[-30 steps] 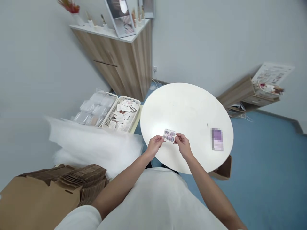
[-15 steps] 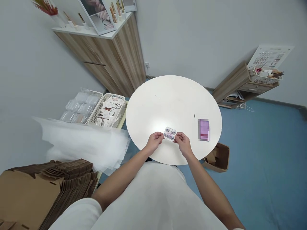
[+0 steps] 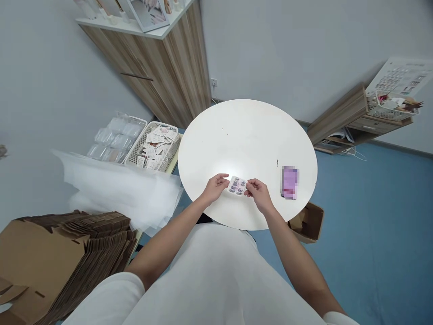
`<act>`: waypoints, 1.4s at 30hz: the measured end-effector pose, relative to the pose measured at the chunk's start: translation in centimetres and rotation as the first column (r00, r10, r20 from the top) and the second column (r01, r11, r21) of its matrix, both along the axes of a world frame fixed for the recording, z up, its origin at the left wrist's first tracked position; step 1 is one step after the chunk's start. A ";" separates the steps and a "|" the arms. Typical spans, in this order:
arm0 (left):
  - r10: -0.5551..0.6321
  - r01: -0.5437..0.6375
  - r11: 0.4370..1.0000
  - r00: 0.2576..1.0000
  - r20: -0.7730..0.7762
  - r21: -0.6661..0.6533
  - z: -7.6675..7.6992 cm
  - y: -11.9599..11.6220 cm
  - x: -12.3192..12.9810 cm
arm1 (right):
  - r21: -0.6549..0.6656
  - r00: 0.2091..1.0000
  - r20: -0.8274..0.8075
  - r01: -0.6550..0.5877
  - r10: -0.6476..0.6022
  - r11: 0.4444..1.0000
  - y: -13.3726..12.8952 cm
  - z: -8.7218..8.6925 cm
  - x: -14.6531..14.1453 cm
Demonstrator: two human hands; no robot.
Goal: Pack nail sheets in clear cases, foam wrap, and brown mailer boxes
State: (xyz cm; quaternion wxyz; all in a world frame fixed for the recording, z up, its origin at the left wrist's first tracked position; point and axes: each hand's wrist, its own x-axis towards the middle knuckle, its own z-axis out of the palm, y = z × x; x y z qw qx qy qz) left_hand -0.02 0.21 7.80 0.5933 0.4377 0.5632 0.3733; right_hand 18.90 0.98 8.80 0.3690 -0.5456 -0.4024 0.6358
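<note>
Our right hand (image 3: 259, 194) pinching one card (image 3: 237, 185), our left hand (image 3: 215, 188), fingers parted, just beside it, white table (image 3: 246, 140) beneath, blurred purple item (image 3: 290, 183) rightward, filled basket (image 3: 172, 154), cardboard stack (image 3: 101, 255) leftward.

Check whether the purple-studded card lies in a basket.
No: the right hand pinches the purple-studded card over the round white table.

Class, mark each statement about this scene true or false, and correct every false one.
1. The right hand holds the small card. True.
2. The tabletop is dark brown. False: it is white.
3. The purple item lies to the left of the small card. False: it lies to the right.
4. The basket of loose cards stands left of the tabletop. True.
5. The brown cardboard is at the upper right. False: it is at the lower left.
</note>
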 end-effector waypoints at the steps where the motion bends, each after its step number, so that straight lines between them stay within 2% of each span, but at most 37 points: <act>1: 0.008 -0.006 0.999 0.999 0.040 -0.039 -0.3 -0.4 -0.2 | -0.019 0.998 -0.024 0.055 -0.056 0.998 -0.3 -0.3 -0.4; 6: 0.034 -0.003 0.988 0.979 0.202 -0.153 -1.2 -1.8 -1.2 | -0.094 0.971 -0.042 0.230 -0.235 0.969 -1.8 -2.0 -2.6; 9: 0.046 -0.013 0.990 0.971 0.233 -0.143 -1.8 -1.5 -2.1 | -0.116 0.972 -0.036 0.228 -0.234 0.967 -2.2 -2.5 -3.6; 11: 0.035 -0.014 0.995 0.976 0.214 -0.098 -2.3 -0.8 -3.1 | -0.087 0.990 0.009 0.141 -0.141 0.986 -2.0 -2.7 -4.0; 14: -0.009 0.010 1.000 0.996 0.093 -0.004 -3.1 0.3 -5.2 | 0.084 0.976 0.207 -0.085 0.066 0.993 -1.4 -2.6 -4.5; 16: -0.044 0.044 0.998 0.999 0.000 0.038 -3.4 0.9 -6.7 | 0.187 0.905 0.373 -0.287 0.203 0.940 -0.8 -2.7 -4.9; 18: -0.077 0.079 0.996 0.996 -0.051 0.051 -3.7 1.5 -8.1 | 0.218 0.813 0.495 -0.458 0.307 0.862 -0.3 -2.8 -5.7; 21: -0.111 0.114 0.993 0.991 -0.068 0.034 -4.0 2.1 -9.9 | 0.214 0.733 0.577 -0.562 0.361 0.799 0.4 -3.3 -7.4; 26: -0.059 0.058 0.998 0.998 -0.036 -0.019 -4.7 2.8 -12.1 | 0.196 0.732 0.576 -0.556 0.364 0.808 1.1 -4.1 -10.5; 32: 0.014 -0.014 0.999 1.000 -0.012 -0.039 -4.8 3.1 -14.2 | 0.225 0.787 0.517 -0.505 0.337 0.833 1.5 -4.6 -12.7; 36: -0.039 0.040 0.999 0.993 -0.116 0.007 -4.9 2.7 -15.9 | 0.235 0.832 0.473 -0.437 0.290 0.868 2.1 -5.4 -14.2; 42: -0.134 0.171 0.981 0.941 -0.311 0.093 -6.2 2.5 -18.3 | 0.204 0.828 0.477 -0.430 0.294 0.880 3.5 -7.6 -17.1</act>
